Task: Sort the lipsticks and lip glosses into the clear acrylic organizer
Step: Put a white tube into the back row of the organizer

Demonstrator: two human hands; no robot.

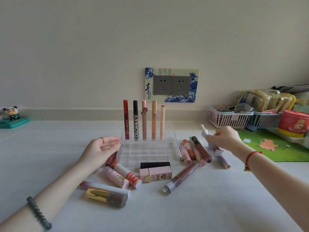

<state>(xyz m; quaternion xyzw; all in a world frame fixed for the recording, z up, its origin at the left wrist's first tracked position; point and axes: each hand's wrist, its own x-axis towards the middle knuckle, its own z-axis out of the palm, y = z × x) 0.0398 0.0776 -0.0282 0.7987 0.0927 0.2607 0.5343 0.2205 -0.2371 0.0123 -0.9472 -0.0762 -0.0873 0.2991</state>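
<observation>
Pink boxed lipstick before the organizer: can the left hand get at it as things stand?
Likely yes. The left hand is open at the left wall of the organizer, holding nothing; the pink boxed lipstick lies uncovered nearby, its top free.

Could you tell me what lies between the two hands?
Head view: the acrylic organizer, five tubes upright in its back row, stands between the left hand and right hand holding a pale tube; loose glosses lie beside it.

Single head-worn wide-angle view, facing forward and slightly down over the pale white table [200, 206]; cream wall [100, 47] beyond the fingers [113, 143], close range.
</observation>
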